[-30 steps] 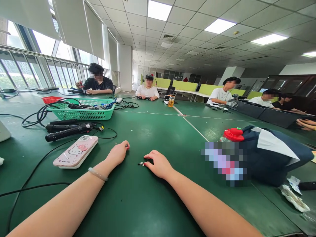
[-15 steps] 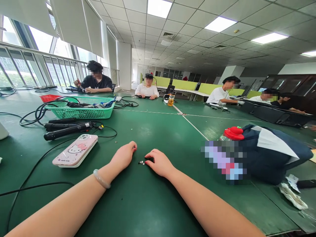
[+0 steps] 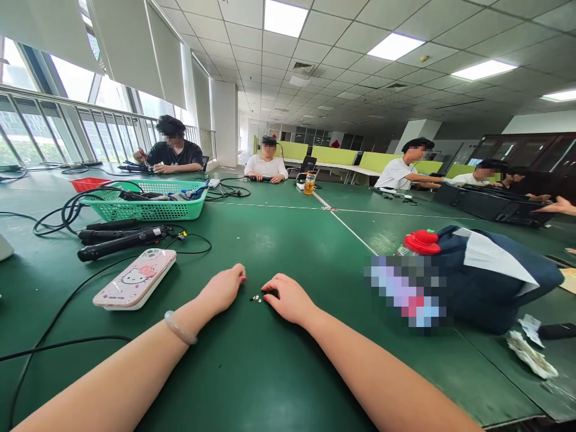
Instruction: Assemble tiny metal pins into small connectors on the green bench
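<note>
Several tiny black and white pieces (image 3: 256,299) lie in a cluster on the green tabletop (image 3: 270,240) between my hands. My right hand (image 3: 290,297) rests just right of them, fingers curved and thumb apart, with a dark gap between. Its thumb tip is closest to the pieces; I cannot tell whether it touches them. To their left, my left hand (image 3: 224,289) lies on the table with fingers curled in. Whatever may be inside those fingers is hidden from view. A pale bangle (image 3: 180,329) circles my left wrist.
Left of my arm lies a pink phone (image 3: 136,278), with black rod-shaped tools (image 3: 121,240), cables and a green basket (image 3: 148,209) beyond. On the right are a red-lidded bottle (image 3: 422,242), a dark bag (image 3: 486,282) and crumpled tissue (image 3: 531,354). Co-workers sit around the table.
The view has shifted slightly. Both my hands keep nearly the same pose beside the small pieces. At the far right, a co-worker's outstretched hand now shows.
</note>
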`<state>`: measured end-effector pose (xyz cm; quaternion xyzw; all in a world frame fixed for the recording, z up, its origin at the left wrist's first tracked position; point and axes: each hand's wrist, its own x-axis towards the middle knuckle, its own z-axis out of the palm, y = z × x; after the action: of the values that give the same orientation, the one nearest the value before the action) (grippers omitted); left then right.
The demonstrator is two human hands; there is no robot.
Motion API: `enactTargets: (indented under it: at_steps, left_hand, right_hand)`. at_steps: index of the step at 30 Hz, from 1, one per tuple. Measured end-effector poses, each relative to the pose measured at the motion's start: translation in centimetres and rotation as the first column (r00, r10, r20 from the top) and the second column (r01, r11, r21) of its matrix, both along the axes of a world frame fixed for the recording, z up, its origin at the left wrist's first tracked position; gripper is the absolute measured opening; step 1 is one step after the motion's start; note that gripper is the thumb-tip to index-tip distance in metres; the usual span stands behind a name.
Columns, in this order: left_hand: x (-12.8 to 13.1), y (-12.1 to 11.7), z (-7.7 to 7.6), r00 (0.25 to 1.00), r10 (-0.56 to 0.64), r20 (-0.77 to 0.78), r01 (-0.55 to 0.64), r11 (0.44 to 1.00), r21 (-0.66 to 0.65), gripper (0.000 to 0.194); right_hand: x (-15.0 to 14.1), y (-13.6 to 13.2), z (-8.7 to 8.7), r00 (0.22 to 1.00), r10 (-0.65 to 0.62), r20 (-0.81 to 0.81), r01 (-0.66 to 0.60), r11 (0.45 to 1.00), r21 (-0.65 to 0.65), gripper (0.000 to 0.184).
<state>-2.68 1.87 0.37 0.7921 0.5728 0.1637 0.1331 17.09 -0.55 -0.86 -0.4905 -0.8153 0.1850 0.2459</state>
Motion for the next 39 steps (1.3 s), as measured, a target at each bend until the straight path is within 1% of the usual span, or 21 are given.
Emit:
enactTargets:
  at_steps: [1,3,6,9,13,15,17,19,21,24,27,30,33,36,39]
  left_hand:
    - [0.7,-0.7,0.0,0.996,-0.078,0.046,0.079,0.997,-0.013,0.017]
    - [2.0,-1.9,0.2,0.978,-0.17,0.119,0.176,0.984,-0.04,0.018]
    - [3.0,-3.2,0.6,0.962,-0.203,0.181,0.217,0.974,-0.06,0.02]
    - [3.1,-3.4,0.9,0.949,-0.194,0.25,0.218,0.973,-0.07,0.02]
    - [2.8,-3.0,1.0,0.916,-0.133,0.379,0.176,0.981,-0.08,0.019]
    - [2.7,-2.6,0.8,0.876,-0.107,0.47,0.172,0.98,-0.098,0.019]
    - [2.7,-2.4,0.6,0.817,-0.081,0.572,0.192,0.972,-0.138,0.02]
    - [2.7,-2.1,0.5,0.773,-0.052,0.632,0.206,0.963,-0.173,0.022]
    - [2.6,-2.0,0.4,0.776,-0.041,0.63,0.198,0.963,-0.182,0.025]
    - [2.4,-2.0,0.4,0.821,-0.057,0.568,0.166,0.976,-0.141,0.028]
    - [2.3,-2.2,0.6,0.847,-0.07,0.527,0.145,0.984,-0.101,0.029]
    - [2.3,-2.2,0.8,0.853,-0.068,0.518,0.141,0.985,-0.104,0.03]
    - [2.3,-2.1,0.7,0.858,-0.044,0.512,0.127,0.983,-0.128,0.034]
    - [2.4,-1.9,0.5,0.857,-0.022,0.515,0.11,0.984,-0.142,0.036]
    - [2.4,-1.9,0.6,0.862,-0.038,0.506,0.109,0.988,-0.112,0.036]
  right_hand:
    - [0.0,0.0,0.0,1.0,-0.001,0.004,0.001,1.0,0.008,0.015]
    - [0.0,0.1,0.0,1.0,0.0,0.014,-0.001,1.0,0.028,0.011]
    - [-0.1,0.2,-0.1,1.0,-0.004,0.017,0.003,0.999,0.05,0.007]
    - [-0.1,0.2,-0.3,1.0,-0.004,0.002,0.004,0.999,0.05,0.006]
    - [0.1,0.3,-0.3,1.0,0.011,-0.024,-0.01,0.999,0.043,0.006]
    - [0.2,0.2,-0.2,0.999,0.018,-0.048,-0.015,0.998,0.054,0.008]
    - [0.3,0.1,0.1,0.996,0.023,-0.091,-0.018,0.998,0.056,0.01]
    - [0.3,-0.1,0.3,0.99,0.027,-0.136,-0.019,0.998,0.057,0.011]
    - [0.3,-0.2,0.5,0.985,0.029,-0.168,-0.018,0.998,0.068,0.011]
    - [0.2,-0.3,0.6,0.978,0.033,-0.204,-0.015,0.996,0.086,0.011]
    - [0.2,-0.3,0.5,0.972,0.036,-0.233,-0.006,0.992,0.126,0.016]
    - [0.2,-0.1,0.4,0.966,0.054,-0.252,-0.009,0.984,0.178,0.019]
    - [0.2,0.0,0.3,0.96,0.066,-0.274,-0.01,0.979,0.201,0.019]
    - [0.2,-0.1,0.3,0.957,0.051,-0.285,0.006,0.981,0.194,0.017]
    - [0.2,-0.3,0.5,0.957,0.017,-0.288,0.027,0.989,0.147,0.017]
